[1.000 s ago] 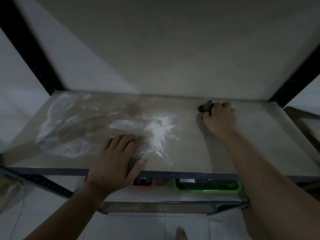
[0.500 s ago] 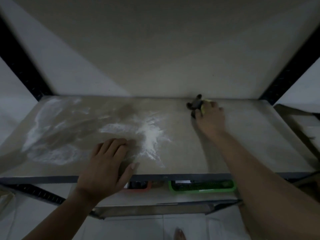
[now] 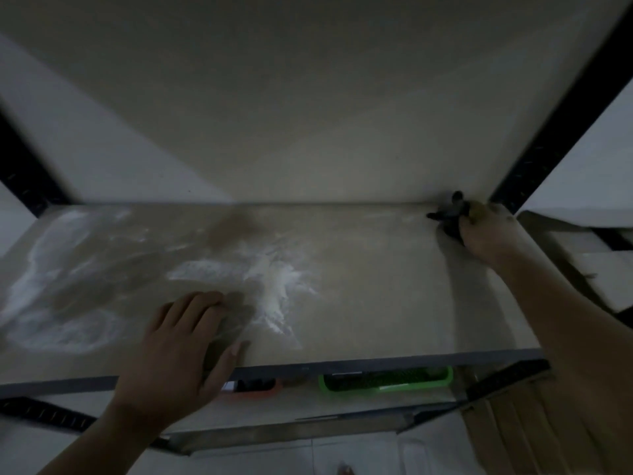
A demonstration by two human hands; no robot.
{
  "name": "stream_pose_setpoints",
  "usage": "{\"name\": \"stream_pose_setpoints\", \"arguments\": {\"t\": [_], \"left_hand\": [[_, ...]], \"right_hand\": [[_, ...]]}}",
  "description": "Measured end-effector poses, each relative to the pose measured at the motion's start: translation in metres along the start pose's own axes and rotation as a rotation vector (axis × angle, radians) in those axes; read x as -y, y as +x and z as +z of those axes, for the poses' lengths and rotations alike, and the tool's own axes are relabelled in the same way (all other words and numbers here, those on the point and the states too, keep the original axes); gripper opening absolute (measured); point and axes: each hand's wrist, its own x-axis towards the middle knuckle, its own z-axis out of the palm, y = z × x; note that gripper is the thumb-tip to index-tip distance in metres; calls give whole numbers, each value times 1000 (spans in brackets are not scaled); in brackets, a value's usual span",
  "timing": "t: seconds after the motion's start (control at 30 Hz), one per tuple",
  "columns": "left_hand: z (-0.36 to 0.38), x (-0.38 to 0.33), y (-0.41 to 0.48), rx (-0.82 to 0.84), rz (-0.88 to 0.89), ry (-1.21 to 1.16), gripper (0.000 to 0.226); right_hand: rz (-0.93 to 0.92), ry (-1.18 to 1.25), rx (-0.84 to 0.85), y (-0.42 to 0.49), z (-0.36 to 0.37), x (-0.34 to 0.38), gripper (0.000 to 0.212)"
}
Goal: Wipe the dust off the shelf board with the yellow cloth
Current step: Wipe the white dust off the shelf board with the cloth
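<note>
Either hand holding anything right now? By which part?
Right hand grips the cloth, wadded in its fingers, at the back right corner of the shelf board; which part cannot be told. Left hand holds nothing, resting flat on the board.

No word, number or brand can be read anywhere in this dim, blurred view. A pale patch at the left end of the red-orange tray (image 3: 250, 395), just under the front edge of the shelf board (image 3: 376, 303), may be a label, but nothing on it can be made out. The same is true of a pale strip along the upper rim of the green basket (image 3: 387, 388) beside that tray.
</note>
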Motion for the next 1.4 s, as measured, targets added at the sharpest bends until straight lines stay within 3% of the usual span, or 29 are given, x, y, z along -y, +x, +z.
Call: {"name": "stream_pose_setpoints", "arguments": {"t": [0.03, 0.1, 0.2, 0.3, 0.37, 0.47, 0.53, 0.63, 0.67, 0.73, 0.87, 0.97, 1.0, 1.03, 1.1, 1.17, 1.27, 1.33, 1.4], "left_hand": [[0, -1, 0, -4, 2, 5, 64], [-1, -1, 2, -13, 3, 13, 63], [-1, -2, 2, -19, 1, 12, 64], [-2, -1, 1, -3, -2, 13, 65], [-2, 0, 0, -4, 8, 14, 63], [-1, 0, 1, -22, 13, 11, 63], [0, 0, 1, -9, 5, 18, 64], [1, 2, 1, 1, 4, 29, 64], [2, 2, 1, 5, 3, 33, 65], [2, 2, 1, 9, -7, 30, 66], [0, 2, 0, 19, -6, 24, 64], [-1, 1, 0, 11, -4, 12, 62], [-2, 1, 0, 6, 0, 9, 63], [-2, 1, 0, 3, 4, 7, 64], [-3, 0, 0, 2, 5, 8, 65], [-2, -1, 1, 6, 2, 13, 64], [-1, 0, 1, 7, 1, 22, 58], [0, 1, 0, 4, -3, 20, 58], [-1, -1, 2, 6, -9, 19, 62]], "right_hand": [[28, -18, 82, -1, 2, 3, 41], [-6, -14, 71, -5, 13, 27, 43], [-344, 62, -88, -28, 45, 104, 48], [-746, 372, 72, -66, 53, 186, 40], [-826, 526, 136, -69, 33, 200, 44], [-880, 469, -296, -39, 8, 150, 51], [-703, 287, -364, -11, -1, 94, 50], [-92, -18, -4, 16, 13, 35, 38], [-60, -100, 34, 15, 20, 30, 44], [-138, -154, -7, 3, 31, 53, 56], [-396, -22, -38, -61, 53, 167, 44], [-714, 174, 168, -97, 50, 219, 42], [-726, 268, 244, -94, 38, 220, 37], [-710, 327, 262, -83, 27, 212, 31], [-634, 262, 107, -50, 13, 180, 40], [-462, 117, -35, -6, 11, 123, 39], [-138, -67, -50, 19, 25, 49, 46], [-49, -117, -35, 4, 37, 51, 47], [-83, -126, -82, -17, 44, 84, 43]]}}
